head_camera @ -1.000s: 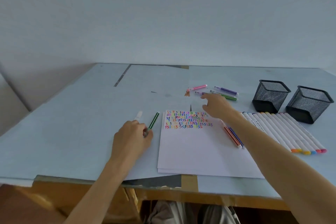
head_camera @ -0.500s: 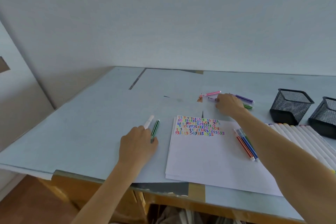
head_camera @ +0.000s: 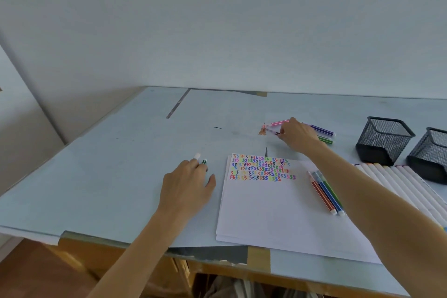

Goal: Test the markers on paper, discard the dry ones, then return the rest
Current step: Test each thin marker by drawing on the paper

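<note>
Beyond the paper [head_camera: 278, 213] with its many test marks, my right hand [head_camera: 298, 135] pinches another marker [head_camera: 272, 131], my left hand [head_camera: 187, 186] lies loose over a green marker [head_camera: 204, 161], so testing seems well advanced, sorting unfinished

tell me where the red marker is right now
In the head view, the red marker lies on the paper's right side, beside a blue marker, just left of the right forearm.

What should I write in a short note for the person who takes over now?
Left hand: rests on two markers, a white one and a green one.
Right hand: fingertips closing on a marker in the far group.
Paper: several rows of test marks.
Three markers lie on its right edge.
Mesh cups: no markers seen inside.
Left: test the far group, discard the dry ones, return the rest.
</note>
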